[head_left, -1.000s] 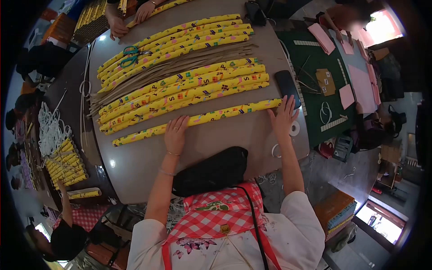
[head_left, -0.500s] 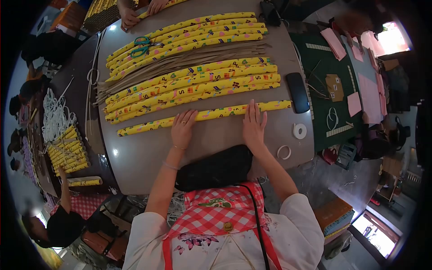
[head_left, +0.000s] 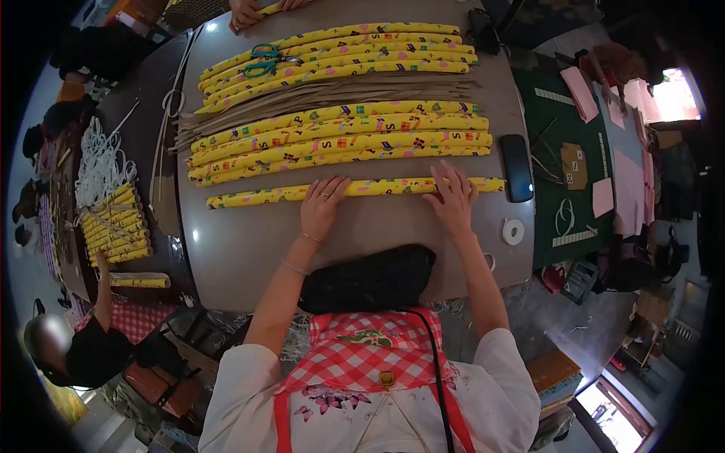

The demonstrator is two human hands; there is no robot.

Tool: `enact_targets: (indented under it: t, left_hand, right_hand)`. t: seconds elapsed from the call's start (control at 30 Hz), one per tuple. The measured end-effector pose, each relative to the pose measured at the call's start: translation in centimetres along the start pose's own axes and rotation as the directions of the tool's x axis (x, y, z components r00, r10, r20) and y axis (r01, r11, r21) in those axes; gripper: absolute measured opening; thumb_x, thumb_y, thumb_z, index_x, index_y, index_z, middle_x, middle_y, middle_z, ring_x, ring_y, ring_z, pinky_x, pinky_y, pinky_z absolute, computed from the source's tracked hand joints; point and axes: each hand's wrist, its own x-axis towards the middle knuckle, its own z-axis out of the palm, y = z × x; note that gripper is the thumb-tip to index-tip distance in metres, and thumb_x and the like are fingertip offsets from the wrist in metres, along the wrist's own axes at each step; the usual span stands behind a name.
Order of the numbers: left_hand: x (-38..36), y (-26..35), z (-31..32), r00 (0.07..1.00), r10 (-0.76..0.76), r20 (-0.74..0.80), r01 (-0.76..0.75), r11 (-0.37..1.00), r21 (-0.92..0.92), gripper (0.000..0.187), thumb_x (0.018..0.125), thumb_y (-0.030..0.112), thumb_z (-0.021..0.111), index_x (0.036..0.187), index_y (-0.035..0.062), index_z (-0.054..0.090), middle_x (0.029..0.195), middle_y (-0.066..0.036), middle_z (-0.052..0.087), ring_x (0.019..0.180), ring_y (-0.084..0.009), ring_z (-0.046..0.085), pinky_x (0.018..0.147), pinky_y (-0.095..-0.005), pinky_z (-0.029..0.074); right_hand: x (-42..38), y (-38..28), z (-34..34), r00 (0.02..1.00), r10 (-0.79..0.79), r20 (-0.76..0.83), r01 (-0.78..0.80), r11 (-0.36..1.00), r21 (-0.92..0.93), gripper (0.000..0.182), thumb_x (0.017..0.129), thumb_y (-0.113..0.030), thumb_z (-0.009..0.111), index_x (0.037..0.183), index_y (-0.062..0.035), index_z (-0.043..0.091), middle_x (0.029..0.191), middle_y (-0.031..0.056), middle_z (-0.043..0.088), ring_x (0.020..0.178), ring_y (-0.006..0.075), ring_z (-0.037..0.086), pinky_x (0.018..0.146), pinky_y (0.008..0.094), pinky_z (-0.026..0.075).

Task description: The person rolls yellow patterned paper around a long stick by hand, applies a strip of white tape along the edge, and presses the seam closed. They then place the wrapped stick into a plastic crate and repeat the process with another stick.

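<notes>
A single yellow printed paper tube lies crosswise on the table in front of me. My left hand rests on its middle, fingers flat over the top. Farther right, my right hand touches the same tube with its fingers spread. Beyond it are several similar yellow tubes side by side, then a bundle of brown paper strips and another row of yellow tubes. Scissors with green handles lie on that far row.
A black phone and a white tape roll lie at the right of the table. Near me is a black pouch. Another person's hands are at the far edge; a co-worker sits at left by bundled yellow tubes.
My right hand has shifted right along the tube, its fingers now more spread and bent. The left hand stays on the tube. The whole view has shifted slightly.
</notes>
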Motion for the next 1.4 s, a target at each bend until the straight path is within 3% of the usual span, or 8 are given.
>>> enact_targets:
  t: [0.1,0.33,0.43,0.5,0.6,0.8,1.0,1.4]
  left_hand:
    - [0.2,0.1,-0.2,1.0,-0.007,-0.006,0.007,1.0,-0.007,0.041,0.082,0.012,0.061,0.122,0.0164,0.058,0.12,0.001,0.06,0.114,-0.0178,0.055,0.099,-0.0372,0.041]
    - [0.2,0.2,-0.3,1.0,-0.015,-0.003,0.015,1.0,-0.022,0.041,0.081,0.01,0.061,0.122,0.0162,0.059,0.12,0.002,0.06,0.112,-0.0176,0.056,0.099,-0.0368,0.041]
    - [0.2,0.2,-0.3,0.999,-0.031,0.009,0.031,0.999,-0.037,0.04,0.082,0.01,0.061,0.122,0.0163,0.059,0.12,0.001,0.061,0.113,-0.0191,0.056,0.098,-0.0381,0.041]
    - [0.3,0.2,-0.4,0.999,-0.039,0.017,0.04,0.998,-0.049,0.039,0.084,0.009,0.061,0.122,0.0167,0.059,0.12,0.0,0.061,0.113,-0.0207,0.056,0.098,-0.0394,0.041]
    - [0.3,0.2,-0.5,0.999,-0.04,0.02,0.041,0.997,-0.062,0.039,0.084,0.009,0.061,0.122,0.0171,0.058,0.12,0.001,0.06,0.114,-0.0205,0.056,0.098,-0.0396,0.042]
    - [0.3,0.1,-0.3,0.999,-0.034,0.016,0.035,0.999,-0.035,0.041,0.081,0.008,0.061,0.121,0.0155,0.059,0.12,0.002,0.061,0.113,-0.0178,0.056,0.099,-0.037,0.041]
    - [0.3,0.0,-0.2,1.0,-0.025,0.007,0.025,0.999,-0.031,0.041,0.082,0.01,0.063,0.122,0.0171,0.058,0.12,0.001,0.061,0.113,-0.0199,0.056,0.097,-0.0384,0.042]
    - [0.0,0.1,-0.1,0.999,-0.042,0.008,0.042,0.998,-0.046,0.04,0.082,0.01,0.062,0.122,0.0173,0.059,0.121,0.001,0.061,0.115,-0.019,0.055,0.098,-0.0379,0.041]
  right_hand:
    - [0.7,1.5,0.6,0.977,-0.21,-0.031,0.211,0.977,0.038,0.045,0.075,-0.027,0.074,0.119,-0.0251,0.065,0.141,-0.0012,0.046,0.125,0.0206,0.043,0.103,0.041,0.024]
    - [-0.5,1.6,2.7,0.915,-0.293,-0.277,0.265,0.955,-0.133,0.026,0.076,-0.031,0.073,0.103,-0.0304,0.071,0.135,-0.0028,0.054,0.117,0.017,0.048,0.099,0.0376,0.024]
    - [-1.3,1.2,3.7,0.895,-0.219,-0.388,0.189,0.975,-0.116,0.024,0.075,-0.035,0.075,0.099,-0.0313,0.072,0.135,-0.0047,0.051,0.11,0.0174,0.048,0.096,0.0363,0.024]
    - [-1.6,1.3,4.7,0.874,0.05,-0.483,0.021,0.99,0.14,0.024,0.072,-0.036,0.077,0.095,-0.0325,0.073,0.133,-0.0073,0.049,0.105,0.0169,0.048,0.092,0.0353,0.025]
    - [-0.4,0.7,2.3,0.944,-0.029,-0.329,0.014,0.999,-0.046,0.019,0.07,-0.035,0.079,0.087,-0.0316,0.072,0.133,-0.0072,0.046,0.109,0.0178,0.046,0.091,0.0355,0.025]
    - [-1.4,1.8,3.5,0.942,-0.152,-0.298,0.156,0.988,-0.008,0.016,0.071,-0.033,0.079,0.083,-0.0284,0.069,0.132,-0.0048,0.045,0.111,0.0214,0.045,0.093,0.0385,0.025]
    - [-1.2,0.9,3.8,0.938,0.012,-0.347,-0.008,1.0,0.014,0.019,0.071,-0.035,0.078,0.088,-0.03,0.07,0.129,-0.0077,0.046,0.113,0.02,0.041,0.094,0.0387,0.024]
    - [-0.7,2.0,3.0,0.946,-0.145,-0.291,0.138,0.989,-0.043,0.017,0.074,-0.04,0.075,0.087,-0.0318,0.069,0.132,-0.008,0.047,0.111,0.0194,0.043,0.095,0.039,0.023]
